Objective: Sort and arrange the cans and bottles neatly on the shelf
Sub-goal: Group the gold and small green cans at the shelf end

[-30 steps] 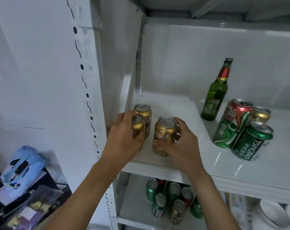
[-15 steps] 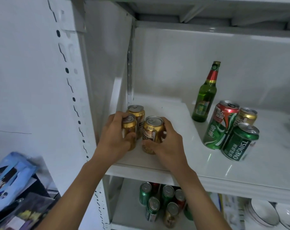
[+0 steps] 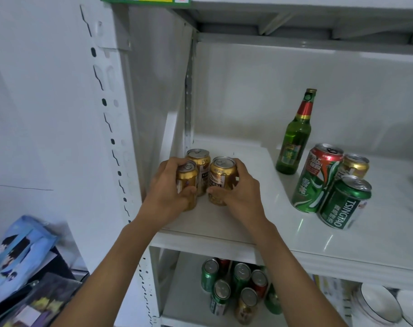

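At the white metal shelf (image 3: 224,237)'s front left corner, the left hand (image 3: 167,194) grips one small gold aluminium can (image 3: 186,179) while the right hand (image 3: 242,193) wraps another gold can (image 3: 221,175). A third gold can (image 3: 200,161) stands touching behind them. Farther right stand green cans (image 3: 342,204) and a green glass bottle (image 3: 294,142).

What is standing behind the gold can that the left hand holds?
Behind the gold can in the left hand stands another gold can, upright near the shelf's left wall. Only its top and right side show; the front can and fingers cover the rest.
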{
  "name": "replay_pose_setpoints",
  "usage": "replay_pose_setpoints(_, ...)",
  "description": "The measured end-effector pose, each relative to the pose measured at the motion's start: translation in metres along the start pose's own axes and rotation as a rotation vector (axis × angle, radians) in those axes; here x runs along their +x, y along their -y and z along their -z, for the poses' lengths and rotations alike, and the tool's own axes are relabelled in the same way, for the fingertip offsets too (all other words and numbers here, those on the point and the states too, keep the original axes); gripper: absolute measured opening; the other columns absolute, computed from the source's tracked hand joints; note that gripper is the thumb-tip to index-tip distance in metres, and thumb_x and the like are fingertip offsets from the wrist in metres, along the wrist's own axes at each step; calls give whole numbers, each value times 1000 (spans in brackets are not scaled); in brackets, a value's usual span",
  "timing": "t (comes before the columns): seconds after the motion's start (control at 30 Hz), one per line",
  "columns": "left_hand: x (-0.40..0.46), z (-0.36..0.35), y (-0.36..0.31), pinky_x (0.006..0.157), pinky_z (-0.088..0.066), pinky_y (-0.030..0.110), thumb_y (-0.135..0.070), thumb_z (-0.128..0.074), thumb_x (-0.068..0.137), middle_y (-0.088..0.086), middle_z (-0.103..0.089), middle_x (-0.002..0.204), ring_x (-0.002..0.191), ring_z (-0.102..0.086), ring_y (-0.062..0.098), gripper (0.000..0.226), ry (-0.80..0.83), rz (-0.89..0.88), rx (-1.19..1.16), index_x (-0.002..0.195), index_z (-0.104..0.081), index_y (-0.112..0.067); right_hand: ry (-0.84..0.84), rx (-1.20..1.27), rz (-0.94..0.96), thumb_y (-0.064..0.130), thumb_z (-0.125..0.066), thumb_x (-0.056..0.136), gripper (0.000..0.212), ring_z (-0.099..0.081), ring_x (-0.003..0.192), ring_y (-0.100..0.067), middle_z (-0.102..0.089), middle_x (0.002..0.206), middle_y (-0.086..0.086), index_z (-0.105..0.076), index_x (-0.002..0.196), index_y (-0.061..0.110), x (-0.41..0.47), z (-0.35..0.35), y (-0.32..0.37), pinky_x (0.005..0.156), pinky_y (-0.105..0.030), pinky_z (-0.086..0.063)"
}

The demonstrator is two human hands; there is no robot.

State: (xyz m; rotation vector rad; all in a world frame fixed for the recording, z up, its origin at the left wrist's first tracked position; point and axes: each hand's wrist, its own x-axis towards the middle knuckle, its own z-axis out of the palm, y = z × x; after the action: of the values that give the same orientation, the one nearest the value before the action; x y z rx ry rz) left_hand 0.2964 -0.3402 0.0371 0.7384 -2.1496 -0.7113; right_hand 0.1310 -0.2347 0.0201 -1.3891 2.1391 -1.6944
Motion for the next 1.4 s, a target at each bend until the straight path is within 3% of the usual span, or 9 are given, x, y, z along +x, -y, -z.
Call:
replay_pose_setpoints(0.13,5,1,2,84,-39,1,-8,-77,88,-4,-46,128,112,-52,11,59,44,20,-43,138,-47,-18,5,-11,-6,21,-95,66,72,-58,92,16,-64,108,15,-51,122,33,11,0,-4,75,1,-45)
replay_pose_setpoints(0.23,6,-1,2,95,-48,23,-8,-77,88,-3,-49,130,113,-55,13,59,38,22,-71,137,-47,-20,8,-26,-5,22,-94,68,70,-59,93,16,-65,108,15,-52,123,30,18,0,-8,75,2,-44)
replay_pose_setpoints(0.4,8,-4,7,95,-53,29,-6,-77,86,-1,-52,130,113,-59,17,60,32,37,-144,136,-49,-24,28,-31,-39,21,-92,69,69,-59,92,12,-63,103,24,-51,124,32,27,0,-12,72,2,-43)
replay_pose_setpoints(0.7,6,-11,6,97,-53,28,-8,-80,84,-3,-53,134,117,-59,14,65,-34,24,-194,140,-53,-28,43,-16,-62,20,-92,69,72,-62,92,12,-66,104,21,-52,126,34,37,-1,-15,76,-6,-48)
replay_pose_setpoints(0.87,0,-14,3,82,-38,-2,-11,-81,85,-10,-51,129,111,-52,5,64,-67,-32,-159,142,-53,-23,100,0,-79,19,-91,72,75,-63,97,6,-65,110,20,-50,135,28,41,3,-15,82,-16,-52)
replay_pose_setpoints(1.1,-11,-12,-6,90,-30,-7,-10,-78,88,6,-41,155,131,-42,3,68,-130,-140,-81,148,-49,-18,20,-91,-127,40,-87,76,111,-53,132,-23,-44,156,-4,-18,161,26,19,23,-3,105,-43,-52)
replay_pose_setpoints(1.2,-20,-9,-24,102,-24,-6,-5,-76,88,10,-44,153,130,-32,-17,58,-256,-346,-53,142,-56,-12,-66,-52,-66,44,-87,73,92,-62,117,-14,-57,142,3,-42,151,26,-15,58,9,95,-37,-58)
replay_pose_setpoints(1.33,-19,-27,-48,112,-44,36,-11,-74,88,14,-54,142,133,-52,25,45,-263,-577,-94,131,-63,-5,-241,-170,51,46,-82,75,54,-69,87,-7,-71,109,10,-70,120,20,-70,118,19,75,-23,-58)
replay_pose_setpoints(1.4,-19,-47,-68,115,-41,35,-13,-74,87,13,-56,141,134,-52,26,43,-202,-611,-168,129,-64,-4,-364,-251,64,51,-76,76,48,-68,87,-6,-72,103,11,-73,112,20,-91,151,19,72,-17,-54)
